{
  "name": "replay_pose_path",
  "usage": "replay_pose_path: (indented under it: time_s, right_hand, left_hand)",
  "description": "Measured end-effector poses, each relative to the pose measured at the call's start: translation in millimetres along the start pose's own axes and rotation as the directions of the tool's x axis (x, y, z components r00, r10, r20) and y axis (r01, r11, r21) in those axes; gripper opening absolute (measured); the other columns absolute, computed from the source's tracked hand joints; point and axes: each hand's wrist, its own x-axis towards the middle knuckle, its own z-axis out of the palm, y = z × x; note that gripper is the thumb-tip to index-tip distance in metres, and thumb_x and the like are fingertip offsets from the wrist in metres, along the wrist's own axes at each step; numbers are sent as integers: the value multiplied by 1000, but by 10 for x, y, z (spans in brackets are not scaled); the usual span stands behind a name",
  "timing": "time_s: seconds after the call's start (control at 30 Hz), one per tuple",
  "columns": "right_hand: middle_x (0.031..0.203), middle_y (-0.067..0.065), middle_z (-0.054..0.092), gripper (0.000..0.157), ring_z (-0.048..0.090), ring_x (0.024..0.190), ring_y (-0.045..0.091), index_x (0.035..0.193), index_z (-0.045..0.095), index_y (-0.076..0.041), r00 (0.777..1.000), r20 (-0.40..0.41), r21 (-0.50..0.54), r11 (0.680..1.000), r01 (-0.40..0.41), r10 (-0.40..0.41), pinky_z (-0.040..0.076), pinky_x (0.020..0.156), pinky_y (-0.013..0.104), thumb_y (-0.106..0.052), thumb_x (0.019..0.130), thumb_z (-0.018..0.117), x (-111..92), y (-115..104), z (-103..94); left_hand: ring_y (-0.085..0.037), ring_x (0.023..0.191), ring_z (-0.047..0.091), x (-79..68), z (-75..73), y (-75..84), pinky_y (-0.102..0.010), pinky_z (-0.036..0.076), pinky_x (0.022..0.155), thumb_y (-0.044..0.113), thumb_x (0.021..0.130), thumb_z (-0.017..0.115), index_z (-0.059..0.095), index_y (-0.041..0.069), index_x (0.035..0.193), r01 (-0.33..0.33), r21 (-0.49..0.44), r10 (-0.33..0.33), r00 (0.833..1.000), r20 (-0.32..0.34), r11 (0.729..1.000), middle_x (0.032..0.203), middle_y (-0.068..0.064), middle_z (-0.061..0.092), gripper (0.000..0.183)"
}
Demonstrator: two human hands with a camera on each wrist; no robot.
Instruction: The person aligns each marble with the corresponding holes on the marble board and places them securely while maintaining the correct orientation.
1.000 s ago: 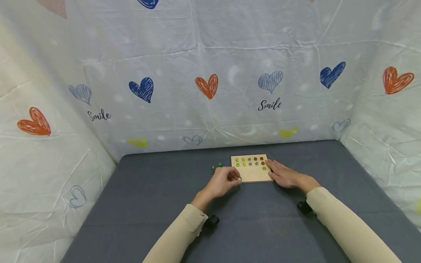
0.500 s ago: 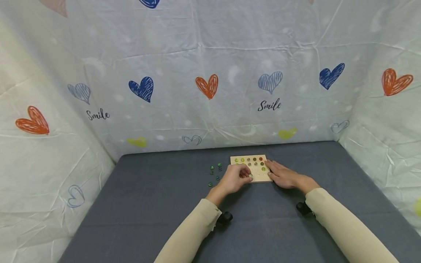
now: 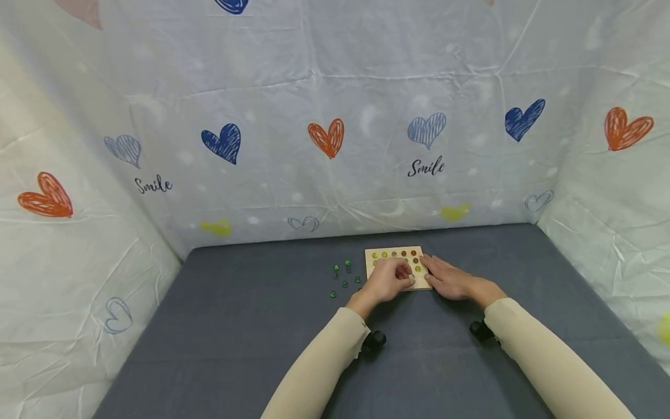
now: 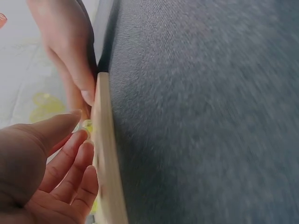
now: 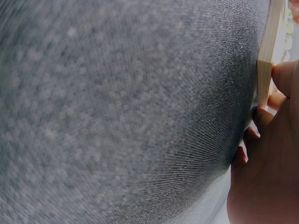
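A pale wooden board (image 3: 370, 270) with rows of small holes lies on the table, with several marbles (image 3: 403, 254) in its rows, yellow-green, pale, brown and red. Over its near right part my left hand (image 3: 387, 279) pinches a small pale, yellowish marble (image 4: 87, 124) between thumb and fingertips, close to the board's top. That hand hides part of the board in the head view. My right hand (image 3: 452, 280) rests at the board's right end, fingers extended and touching it. In the right wrist view, its thumb (image 5: 284, 77) presses on the board near a corner.
Several dark green marbles (image 3: 345, 284) lie loose on the grey table (image 3: 251, 326), left of the board. A white cloth (image 3: 272, 174) printed with hearts hangs behind the table and along both sides. Dark wrist cameras (image 3: 374, 339) sit under the sleeves.
My left hand has moved right along the board's near side, carrying the pinched marble. More loose green marbles are uncovered behind it. My right hand stays at the board's right end.
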Motion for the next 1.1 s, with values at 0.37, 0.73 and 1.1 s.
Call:
replay_pose_path:
  time_s: [0.37, 0.73, 1.1]
  right_hand:
    - [156, 16, 7, 55, 5, 141, 38, 151, 11, -8, 999, 29, -1, 1000, -15, 15, 12, 109, 56, -30, 104, 30, -6, 5, -33]
    - [156, 16, 6, 55, 5, 141, 39, 151, 11, -7, 999, 32, 6, 1000, -2, 2, 13, 109, 56, -28, 104, 30, 0, -8, -45]
    - [155, 18, 6, 56, 5, 141, 40, 151, 11, -6, 1000, 30, 7, 1000, 6, -6, 11, 109, 57, -29, 104, 31, 1, -4, -37]
  left_hand:
    - [-2, 68, 55, 118, 154, 104, -20, 45, 61, 23, 84, 73, 69, 15, 92, 135, 33, -135, 991, -13, 990, 79, 8, 63, 12]
    - [-2, 65, 54, 148, 211, 142, -24, 43, 58, 29, 83, 72, 70, 21, 92, 225, 120, -218, 974, -69, 967, 74, 14, 62, 12]
    - [-2, 69, 54, 64, 105, 151, -23, 44, 63, 28, 82, 74, 68, 17, 101, 152, 115, -154, 988, 12, 982, 81, 10, 62, 22]
